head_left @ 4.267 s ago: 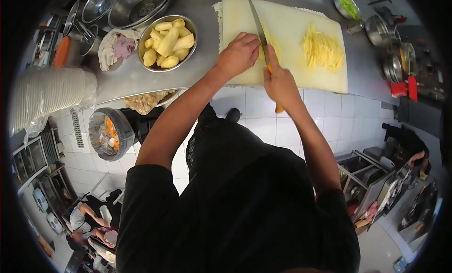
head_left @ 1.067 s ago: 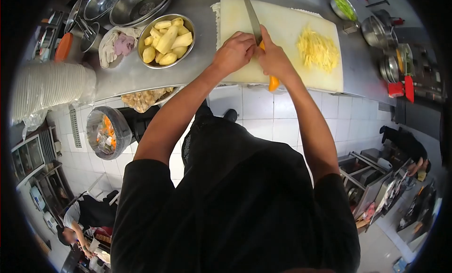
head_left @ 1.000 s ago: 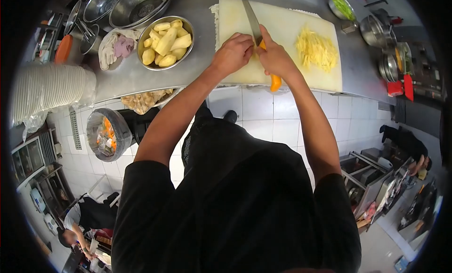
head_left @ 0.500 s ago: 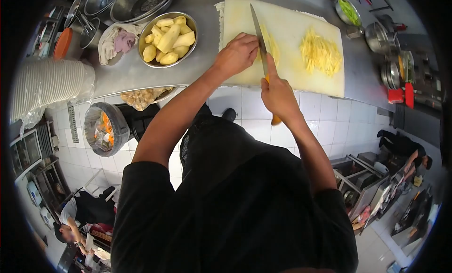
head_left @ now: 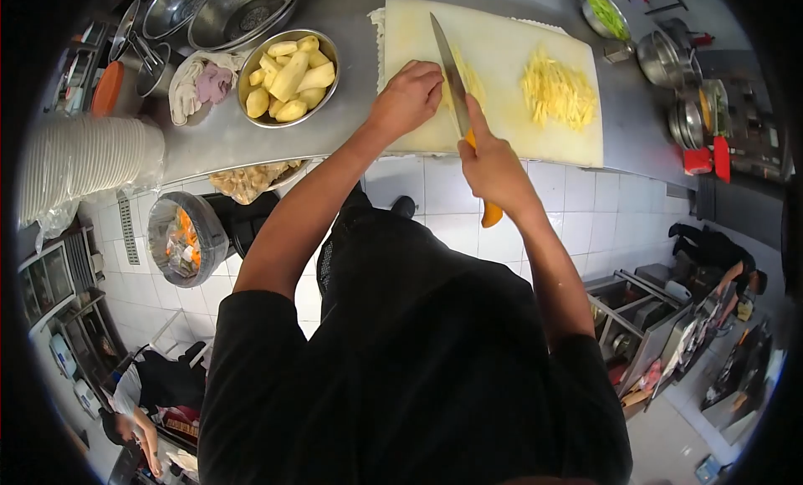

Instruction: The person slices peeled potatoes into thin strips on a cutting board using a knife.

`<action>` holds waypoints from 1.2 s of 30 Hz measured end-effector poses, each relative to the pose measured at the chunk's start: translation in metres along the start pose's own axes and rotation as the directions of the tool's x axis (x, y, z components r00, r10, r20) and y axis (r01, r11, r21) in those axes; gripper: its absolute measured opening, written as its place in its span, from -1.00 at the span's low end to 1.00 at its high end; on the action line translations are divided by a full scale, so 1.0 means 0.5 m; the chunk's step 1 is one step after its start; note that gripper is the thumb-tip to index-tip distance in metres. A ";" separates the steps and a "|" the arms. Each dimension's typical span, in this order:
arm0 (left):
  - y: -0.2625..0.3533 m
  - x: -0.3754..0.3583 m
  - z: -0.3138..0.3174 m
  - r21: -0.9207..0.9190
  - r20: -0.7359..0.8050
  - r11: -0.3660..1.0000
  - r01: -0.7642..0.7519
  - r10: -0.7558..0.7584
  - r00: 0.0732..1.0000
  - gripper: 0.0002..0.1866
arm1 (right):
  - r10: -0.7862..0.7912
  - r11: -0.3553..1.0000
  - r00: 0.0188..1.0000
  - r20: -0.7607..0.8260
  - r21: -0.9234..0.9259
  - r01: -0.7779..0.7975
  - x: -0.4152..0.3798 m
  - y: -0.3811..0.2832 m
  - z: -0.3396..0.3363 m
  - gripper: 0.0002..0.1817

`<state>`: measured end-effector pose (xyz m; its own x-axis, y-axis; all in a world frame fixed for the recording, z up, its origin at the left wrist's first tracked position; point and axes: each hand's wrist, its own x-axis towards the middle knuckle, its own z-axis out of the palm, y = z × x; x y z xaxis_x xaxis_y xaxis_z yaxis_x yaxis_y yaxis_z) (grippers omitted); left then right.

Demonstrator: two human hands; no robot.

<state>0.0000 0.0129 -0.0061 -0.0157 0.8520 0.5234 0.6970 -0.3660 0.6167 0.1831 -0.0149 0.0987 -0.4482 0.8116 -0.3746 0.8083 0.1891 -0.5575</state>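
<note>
White cutting board point(head_left: 502, 84) on steel counter point(head_left: 335, 63). Knife point(head_left: 452, 71) over board, right hand point(head_left: 495, 169) wrapped round its orange handle. Yellow strips point(head_left: 474, 77) right by blade. Left hand point(head_left: 410, 96) curled beside blade, can't tell what it's pinching, tbh.

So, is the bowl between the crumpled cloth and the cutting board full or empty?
The bowl looks nearly full: pale yellow chunks pile up inside, hiding its bottom.
</note>
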 end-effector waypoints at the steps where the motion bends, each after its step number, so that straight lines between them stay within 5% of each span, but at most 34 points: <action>1: 0.000 0.000 0.001 0.004 0.005 1.000 0.003 -0.003 1.000 -0.87 | 0.046 0.998 0.998 0.046 0.043 -0.048 -0.009 -0.008 -0.002 -0.22; 10: -0.003 0.002 0.004 0.020 0.043 0.999 -0.040 0.039 0.998 -0.85 | -0.130 0.991 0.982 -0.137 -0.032 0.127 0.099 0.035 0.048 -0.20; 16: -0.005 0.005 -0.002 0.007 0.068 0.999 -0.032 0.031 0.997 -0.85 | -0.004 0.982 1.000 0.024 0.191 -0.001 0.161 -0.013 -0.034 -0.22; 22: 0.001 0.000 -0.003 0.023 0.012 1.000 0.018 -0.019 1.000 -0.86 | 0.052 0.997 0.994 0.099 0.058 -0.058 0.033 -0.015 -0.023 -0.23; 32: 0.002 0.003 0.000 0.034 0.043 0.999 0.007 -0.009 0.999 -0.86 | 0.023 0.999 0.999 0.032 0.041 -0.024 0.035 -0.003 0.013 -0.22; 36: 0.001 0.004 0.006 0.029 0.036 1.000 0.002 -0.003 0.999 -0.87 | -0.109 0.994 0.987 -0.118 -0.026 0.107 0.104 0.034 0.047 -0.22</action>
<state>0.0026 0.0156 -0.0065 0.0080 0.8661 0.4998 0.7172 -0.3532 0.6007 0.1648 0.0176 0.0525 -0.4855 0.8457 -0.2217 0.7658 0.2890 -0.5745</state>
